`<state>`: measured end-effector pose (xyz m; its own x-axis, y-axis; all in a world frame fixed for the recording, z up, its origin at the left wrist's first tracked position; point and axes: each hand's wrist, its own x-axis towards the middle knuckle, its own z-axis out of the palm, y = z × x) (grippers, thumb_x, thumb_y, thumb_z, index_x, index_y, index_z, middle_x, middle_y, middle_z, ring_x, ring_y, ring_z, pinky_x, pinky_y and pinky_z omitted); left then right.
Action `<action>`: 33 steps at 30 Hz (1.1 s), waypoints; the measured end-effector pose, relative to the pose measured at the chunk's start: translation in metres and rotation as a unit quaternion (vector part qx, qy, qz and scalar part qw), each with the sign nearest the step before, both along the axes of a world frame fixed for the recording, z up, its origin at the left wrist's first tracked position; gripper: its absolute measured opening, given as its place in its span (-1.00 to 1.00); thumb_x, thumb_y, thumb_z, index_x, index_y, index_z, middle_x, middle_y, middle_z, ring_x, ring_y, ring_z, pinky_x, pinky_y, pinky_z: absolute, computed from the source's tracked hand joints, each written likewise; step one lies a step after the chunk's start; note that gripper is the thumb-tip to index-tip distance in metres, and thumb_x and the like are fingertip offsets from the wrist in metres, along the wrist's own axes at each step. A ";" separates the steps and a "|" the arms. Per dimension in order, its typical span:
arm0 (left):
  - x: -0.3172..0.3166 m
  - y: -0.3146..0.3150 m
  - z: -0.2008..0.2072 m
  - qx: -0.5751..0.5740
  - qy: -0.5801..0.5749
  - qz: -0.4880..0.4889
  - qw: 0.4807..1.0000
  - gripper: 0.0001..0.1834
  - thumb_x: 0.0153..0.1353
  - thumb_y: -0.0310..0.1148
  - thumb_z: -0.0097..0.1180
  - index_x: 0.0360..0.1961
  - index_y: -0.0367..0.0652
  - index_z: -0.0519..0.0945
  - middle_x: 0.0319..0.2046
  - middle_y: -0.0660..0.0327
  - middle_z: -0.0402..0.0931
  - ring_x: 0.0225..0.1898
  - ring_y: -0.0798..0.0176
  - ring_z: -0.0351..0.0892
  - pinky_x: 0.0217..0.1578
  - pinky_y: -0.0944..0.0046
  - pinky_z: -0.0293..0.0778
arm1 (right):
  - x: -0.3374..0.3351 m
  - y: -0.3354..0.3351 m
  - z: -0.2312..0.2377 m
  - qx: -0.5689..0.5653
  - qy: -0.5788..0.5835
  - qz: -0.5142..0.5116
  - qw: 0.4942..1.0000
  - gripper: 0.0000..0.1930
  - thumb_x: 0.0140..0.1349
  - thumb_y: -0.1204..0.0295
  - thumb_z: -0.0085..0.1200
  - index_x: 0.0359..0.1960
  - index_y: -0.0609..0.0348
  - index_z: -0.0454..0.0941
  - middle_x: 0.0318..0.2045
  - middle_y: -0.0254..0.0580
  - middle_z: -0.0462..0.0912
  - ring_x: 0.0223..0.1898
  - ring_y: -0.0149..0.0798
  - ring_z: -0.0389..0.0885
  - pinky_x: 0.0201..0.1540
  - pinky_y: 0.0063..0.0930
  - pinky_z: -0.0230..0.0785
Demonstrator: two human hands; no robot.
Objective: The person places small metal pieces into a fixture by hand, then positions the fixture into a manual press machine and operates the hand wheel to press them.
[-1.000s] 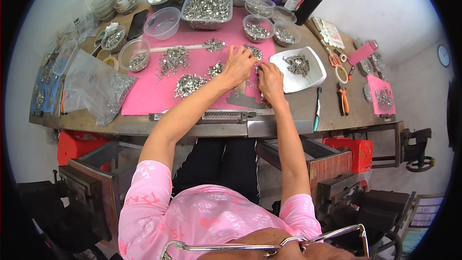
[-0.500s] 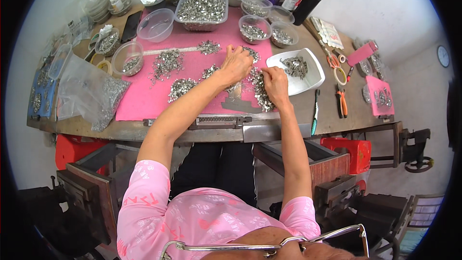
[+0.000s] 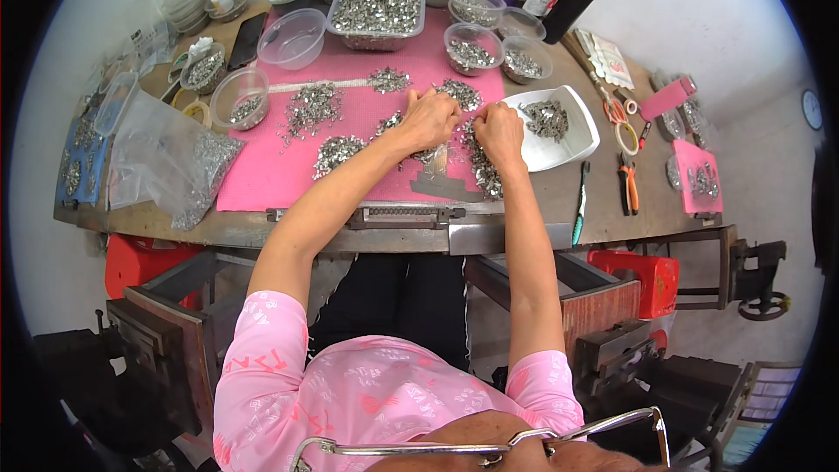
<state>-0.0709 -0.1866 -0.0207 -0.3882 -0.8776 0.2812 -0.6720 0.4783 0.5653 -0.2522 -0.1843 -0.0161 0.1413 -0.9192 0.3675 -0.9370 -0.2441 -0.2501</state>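
My left hand is over the pink mat, fingers bent and drawn together beside a small heap of shiny metal pieces. Close to its right, my right hand has curled fingers at the top of a long heap of similar pieces. Whatever either hand pinches is too small or hidden to make out. Right of that hand stands a white tray with more metal pieces in it. Other heaps lie on the mat to the left, and flat grey strips lie below my hands.
A full clear tub and several round bowls line the back. A plastic bag of pieces lies at left. Toothbrush, orange-handled pliers and tape rolls sit at right. A metal bar runs along the front edge.
The whole view has shifted slightly. My right hand has moved a little farther from me along the long heap, and the two hands are slightly closer together.
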 end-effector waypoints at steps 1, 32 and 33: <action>0.002 0.001 0.001 0.004 -0.001 0.002 1.000 -0.88 0.23 -0.33 0.15 -0.31 -0.11 0.66 -0.26 0.17 0.62 -0.12 0.08 0.49 0.00 -0.03 0.13 | 0.003 0.001 0.001 0.007 0.012 -0.007 1.000 -0.85 0.10 0.45 0.17 -0.37 0.29 0.68 -0.30 0.11 0.68 -0.25 0.14 0.64 -0.16 0.02 0.45; 0.053 0.171 -0.001 -0.114 0.101 -0.014 0.988 -0.84 0.19 -0.42 0.27 -0.23 -0.21 0.61 -0.35 0.12 0.49 -0.25 -0.05 0.47 0.01 -0.05 0.36 | 0.027 0.162 0.007 -0.089 -0.112 0.324 0.935 -0.78 0.08 0.60 0.23 -0.20 0.26 0.57 -0.26 -0.15 0.58 -0.19 -0.08 0.56 -0.08 -0.19 0.37; 0.050 0.172 0.000 -0.116 0.102 -0.014 0.988 -0.84 0.19 -0.42 0.27 -0.23 -0.21 0.61 -0.35 0.12 0.49 -0.25 -0.05 0.47 0.01 -0.05 0.36 | 0.025 0.160 0.007 -0.082 -0.149 0.326 0.930 -0.81 0.11 0.60 0.22 -0.22 0.25 0.59 -0.28 -0.15 0.59 -0.19 -0.08 0.57 -0.08 -0.18 0.37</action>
